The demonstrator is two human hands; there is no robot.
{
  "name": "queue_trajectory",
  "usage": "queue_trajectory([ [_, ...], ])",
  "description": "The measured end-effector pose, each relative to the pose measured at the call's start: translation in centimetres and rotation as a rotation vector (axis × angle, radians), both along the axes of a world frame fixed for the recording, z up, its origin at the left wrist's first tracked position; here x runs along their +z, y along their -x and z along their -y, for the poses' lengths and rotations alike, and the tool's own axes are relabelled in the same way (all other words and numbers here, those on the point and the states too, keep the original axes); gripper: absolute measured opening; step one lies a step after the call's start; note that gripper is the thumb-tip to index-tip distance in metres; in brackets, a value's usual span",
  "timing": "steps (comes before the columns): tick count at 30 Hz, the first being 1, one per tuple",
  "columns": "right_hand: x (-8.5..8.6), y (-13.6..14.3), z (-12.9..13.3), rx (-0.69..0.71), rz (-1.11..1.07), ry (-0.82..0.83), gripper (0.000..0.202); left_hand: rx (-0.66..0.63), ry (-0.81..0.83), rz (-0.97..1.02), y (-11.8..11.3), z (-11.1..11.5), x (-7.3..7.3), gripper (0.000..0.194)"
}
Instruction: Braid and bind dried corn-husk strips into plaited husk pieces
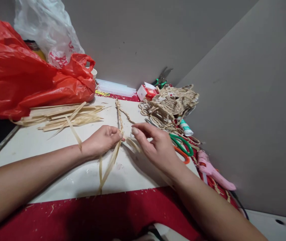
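Head view: pinching braided cord (119, 117) in left hand (104, 142); best held firmly, with loose strips (111, 164) flat. Nearly closed at fingertips of right hand (156, 144); cannot tell if gripping.

A red plastic bag (39, 80) overlaps a whitish bag (49, 30) before a grey wall (143, 30).
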State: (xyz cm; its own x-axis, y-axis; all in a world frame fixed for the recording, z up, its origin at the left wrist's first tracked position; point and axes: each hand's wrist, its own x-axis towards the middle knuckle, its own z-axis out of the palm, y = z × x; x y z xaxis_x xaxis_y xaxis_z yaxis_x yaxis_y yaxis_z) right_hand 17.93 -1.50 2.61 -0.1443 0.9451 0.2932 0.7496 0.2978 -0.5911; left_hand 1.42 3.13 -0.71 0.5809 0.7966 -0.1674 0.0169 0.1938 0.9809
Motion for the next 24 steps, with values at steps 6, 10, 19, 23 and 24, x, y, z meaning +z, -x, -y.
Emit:
queue_trajectory([
  [6,-1.5,0.1,-2.3,0.277,-0.244,0.561,0.043,-0.054,-0.007,-0.040,0.1,-0.3,-0.3,0.025],
  [10,-2.2,-0.5,-3.3,0.283,-0.275,0.629,0.045,-0.143,-0.058,-0.157,0.4,-0.8,-0.1,0.022],
  [19,-3.8,0.4,-3.1,0.163,-0.824,0.946,0.037,-0.132,-0.589,-0.553,0.9,-0.7,0.5,0.024],
  [23,-4.0,1.3,-2.4,0.035,-0.859,0.850,0.029,-0.157,-0.704,-0.736,1.1,-0.1,1.2,0.028],
  [24,-4.0,1.5,-2.3,0.010,-0.859,0.832,0.027,-0.162,-0.727,-0.796,1.2,0.1,1.4,0.030],
])
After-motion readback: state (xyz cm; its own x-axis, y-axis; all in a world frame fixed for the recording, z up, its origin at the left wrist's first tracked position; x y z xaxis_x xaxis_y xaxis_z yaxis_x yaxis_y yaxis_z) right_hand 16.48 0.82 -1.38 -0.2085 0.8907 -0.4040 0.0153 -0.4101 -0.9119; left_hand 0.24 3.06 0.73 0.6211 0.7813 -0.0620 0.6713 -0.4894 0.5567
